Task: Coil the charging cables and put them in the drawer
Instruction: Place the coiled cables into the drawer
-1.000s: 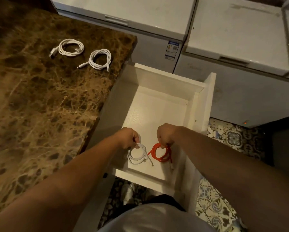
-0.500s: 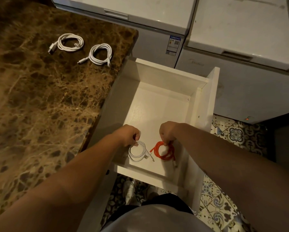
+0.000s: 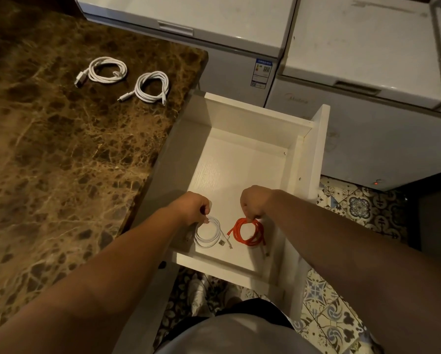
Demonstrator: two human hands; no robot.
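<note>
Two coiled charging cables are held low in an open white drawer (image 3: 242, 116), seen from above over a pale shirt and two bare forearms. At the drawer's near edge, toward its near-left corner, a white coiled cable (image 3: 209, 235) is pinched at the top of its loop by the curled fingers of the left hand (image 3: 192, 204); its plug ends are splayed toward the middle of the near edge. Just beside it, toward the near-right corner, an orange-red coiled cable (image 3: 248, 232) is gripped at the top of its loop by the right hand (image 3: 255, 200), whose fingers are closed round the strands. Whether either coil is resting on the drawer floor or is hanging just above it cannot be told. The two coils are close together but apart. The rest of the drawer floor, up to its far wall, is shown in pale wood grain.

To the left, a brown marble countertop (image 3: 48, 175) is seen, and near its far-right corner two more cables lie on it: a second white coil (image 3: 151, 86) closer to the drawer, and a third white coil (image 3: 104, 71) farther left, just beside it. Beyond the drawer, two white chest freezers (image 3: 354, 60) are lined up side by side, and patterned floor tiles (image 3: 342, 302) are visible at right.
</note>
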